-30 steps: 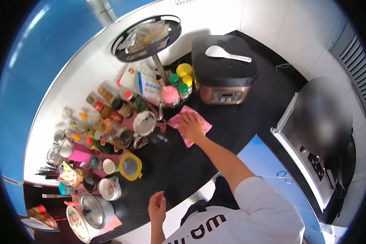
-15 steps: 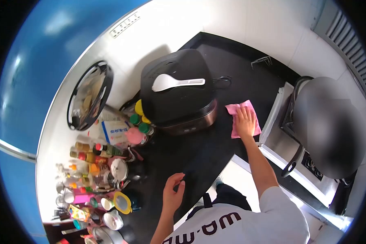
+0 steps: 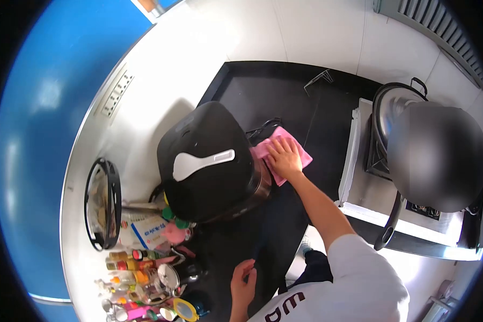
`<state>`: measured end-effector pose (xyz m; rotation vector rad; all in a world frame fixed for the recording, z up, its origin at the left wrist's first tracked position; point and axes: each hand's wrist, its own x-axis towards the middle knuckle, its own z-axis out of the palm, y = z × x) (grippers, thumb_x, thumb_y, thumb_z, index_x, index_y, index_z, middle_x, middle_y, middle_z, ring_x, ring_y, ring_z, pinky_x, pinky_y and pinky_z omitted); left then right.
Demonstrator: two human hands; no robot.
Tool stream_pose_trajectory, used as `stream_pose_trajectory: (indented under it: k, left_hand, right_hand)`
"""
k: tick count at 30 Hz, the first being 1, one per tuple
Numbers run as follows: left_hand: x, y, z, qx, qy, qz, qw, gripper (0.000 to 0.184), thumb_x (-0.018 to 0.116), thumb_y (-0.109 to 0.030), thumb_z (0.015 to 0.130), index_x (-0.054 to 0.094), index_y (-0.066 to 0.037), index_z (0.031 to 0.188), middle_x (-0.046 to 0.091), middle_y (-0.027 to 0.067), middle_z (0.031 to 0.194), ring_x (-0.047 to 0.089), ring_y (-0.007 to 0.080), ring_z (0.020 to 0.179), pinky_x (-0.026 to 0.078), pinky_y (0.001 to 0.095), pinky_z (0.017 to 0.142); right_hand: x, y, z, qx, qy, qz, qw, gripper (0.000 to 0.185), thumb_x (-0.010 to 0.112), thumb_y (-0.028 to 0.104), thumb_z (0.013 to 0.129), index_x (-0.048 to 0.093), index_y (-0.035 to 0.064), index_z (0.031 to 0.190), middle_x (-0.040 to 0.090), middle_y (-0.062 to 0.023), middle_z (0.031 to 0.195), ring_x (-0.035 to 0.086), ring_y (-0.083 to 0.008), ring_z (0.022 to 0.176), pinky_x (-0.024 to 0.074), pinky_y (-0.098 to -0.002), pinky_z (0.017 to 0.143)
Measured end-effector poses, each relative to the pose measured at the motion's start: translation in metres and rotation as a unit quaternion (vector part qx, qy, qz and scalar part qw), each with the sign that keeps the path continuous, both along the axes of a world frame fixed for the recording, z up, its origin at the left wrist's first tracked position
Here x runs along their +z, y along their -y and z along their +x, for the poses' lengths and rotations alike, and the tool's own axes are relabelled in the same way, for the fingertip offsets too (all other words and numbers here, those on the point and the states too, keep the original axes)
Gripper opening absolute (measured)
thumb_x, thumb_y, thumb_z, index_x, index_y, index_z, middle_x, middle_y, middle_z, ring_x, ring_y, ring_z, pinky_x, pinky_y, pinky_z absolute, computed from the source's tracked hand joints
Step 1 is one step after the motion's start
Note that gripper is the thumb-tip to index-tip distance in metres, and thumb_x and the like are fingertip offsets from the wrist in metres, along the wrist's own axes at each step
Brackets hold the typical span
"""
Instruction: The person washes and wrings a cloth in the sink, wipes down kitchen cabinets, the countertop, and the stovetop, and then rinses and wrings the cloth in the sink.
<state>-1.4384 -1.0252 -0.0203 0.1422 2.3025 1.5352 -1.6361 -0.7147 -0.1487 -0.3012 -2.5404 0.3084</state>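
My right hand (image 3: pixel 285 160) lies flat on a folded pink cloth (image 3: pixel 305 157), fingers stretched out. The cloth rests on the black countertop (image 3: pixel 324 129), close against the right side of a dark rice cooker (image 3: pixel 214 129). On the cooker's lid lies a white rice paddle (image 3: pixel 185 166). Lower in the view, my left hand (image 3: pixel 243 282) hovers over the counter's near part, fingers loosely bent, a gap at the thumb and nothing held. A black cord (image 3: pixel 271 123) lies behind the cloth.
Bottles and jars (image 3: pixel 139 279) crowd the counter at lower left, beside a pink lidded container (image 3: pixel 174 234). A round black-rimmed lid (image 3: pixel 103 204) stands by the wall. At right, a stove (image 3: pixel 359 166) carries a pan with a long handle (image 3: pixel 390 222). A wire rack (image 3: pixel 319 79) sits at the back.
My right hand has slid the pink cloth leftward, up to the rice cooker's side. The camera view has turned and shifted, so more of the stove shows. My left hand stays loosely bent.
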Motion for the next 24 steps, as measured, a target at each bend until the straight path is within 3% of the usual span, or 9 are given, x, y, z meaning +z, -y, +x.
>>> stream_pose_trajectory:
  k: [4,9,10,12,14,17,18,23,24]
  left_hand:
    - [-0.002,0.010,0.006,0.042,0.036,-0.016,0.998,0.024,0.054,-0.003,0.083,0.054,-0.001,0.107,0.054,0.0097,0.108,0.055,0.0169,0.098,0.044,0.0263,0.084]
    - [0.006,0.017,0.010,0.106,0.092,-0.054,0.989,0.023,0.054,-0.005,0.085,0.053,-0.001,0.107,0.057,0.0081,0.103,0.054,0.0137,0.096,0.042,0.0229,0.082]
    - [0.008,0.016,0.008,0.105,0.090,-0.055,0.989,0.023,0.054,-0.005,0.085,0.053,-0.001,0.107,0.057,0.0081,0.103,0.054,0.0137,0.096,0.042,0.0229,0.082]
    - [0.014,0.016,0.006,0.110,0.132,-0.073,0.982,0.027,0.057,-0.007,0.083,0.055,-0.002,0.110,0.050,0.0154,0.120,0.049,0.0256,0.108,0.038,0.0298,0.089]
    - [0.018,0.017,0.007,0.102,0.130,-0.064,0.984,0.028,0.057,-0.011,0.084,0.055,-0.004,0.111,0.050,0.0151,0.119,0.049,0.0240,0.108,0.038,0.0296,0.090]
    - [0.019,0.018,0.012,0.098,0.117,-0.058,0.987,0.025,0.055,-0.009,0.084,0.054,-0.003,0.109,0.053,0.0115,0.111,0.052,0.0180,0.102,0.039,0.0262,0.087]
    - [0.018,0.019,0.013,0.099,0.105,-0.064,0.987,0.022,0.053,-0.003,0.084,0.054,0.000,0.106,0.057,0.0082,0.104,0.055,0.0136,0.095,0.042,0.0230,0.082]
    - [0.010,0.030,0.031,0.030,0.060,-0.042,0.997,0.023,0.053,-0.002,0.084,0.053,-0.001,0.106,0.056,0.0092,0.107,0.055,0.0154,0.096,0.043,0.0246,0.084]
    - [0.002,0.036,0.036,0.003,0.043,-0.006,0.999,0.023,0.054,-0.002,0.083,0.053,-0.001,0.106,0.054,0.0098,0.109,0.055,0.0168,0.098,0.044,0.0261,0.084]
  right_hand:
    - [0.003,-0.062,-0.023,0.082,0.056,0.013,0.995,0.039,0.044,0.036,0.085,0.052,0.0210,0.120,0.048,-0.0019,0.126,0.037,-0.0213,0.122,0.0210,-0.0404,0.105]
    - [-0.016,-0.164,-0.021,-0.061,-0.038,0.073,0.995,0.032,0.049,0.033,0.081,0.059,0.0186,0.108,0.053,-0.0009,0.118,0.043,-0.0222,0.115,0.0307,-0.0403,0.097]
    - [-0.013,-0.181,-0.020,-0.110,0.024,0.045,0.993,0.035,0.047,0.032,0.083,0.057,0.0192,0.113,0.050,-0.0014,0.124,0.043,-0.0212,0.118,0.0286,-0.0409,0.099]
    - [-0.010,-0.201,-0.018,-0.160,0.045,0.029,0.986,0.037,0.046,0.033,0.084,0.054,0.0179,0.116,0.048,-0.0026,0.127,0.042,-0.0232,0.118,0.0268,-0.0437,0.100]
    - [-0.014,-0.200,-0.013,-0.337,0.006,0.041,0.941,0.035,0.045,0.032,0.084,0.057,0.0159,0.112,0.050,-0.0048,0.124,0.041,-0.0263,0.119,0.0259,-0.0474,0.100]
    - [-0.019,-0.181,-0.001,-0.395,-0.014,0.036,0.918,0.037,0.043,0.033,0.084,0.055,0.0155,0.114,0.048,-0.0072,0.126,0.039,-0.0291,0.120,0.0229,-0.0522,0.100]
    - [-0.017,-0.171,0.006,-0.398,-0.013,0.037,0.917,0.037,0.043,0.033,0.084,0.055,0.0155,0.114,0.048,-0.0072,0.126,0.039,-0.0291,0.120,0.0229,-0.0522,0.100]
    - [0.006,-0.085,0.055,-0.354,0.138,-0.022,0.925,0.047,0.036,0.034,0.088,0.039,0.0155,0.130,0.036,-0.0093,0.136,0.027,-0.0298,0.128,0.0125,-0.0494,0.105]
    - [-0.019,-0.074,0.061,-0.329,0.033,0.021,0.943,0.043,0.042,0.033,0.084,0.046,0.0133,0.122,0.042,-0.0085,0.128,0.033,-0.0293,0.122,0.0161,-0.0481,0.103]
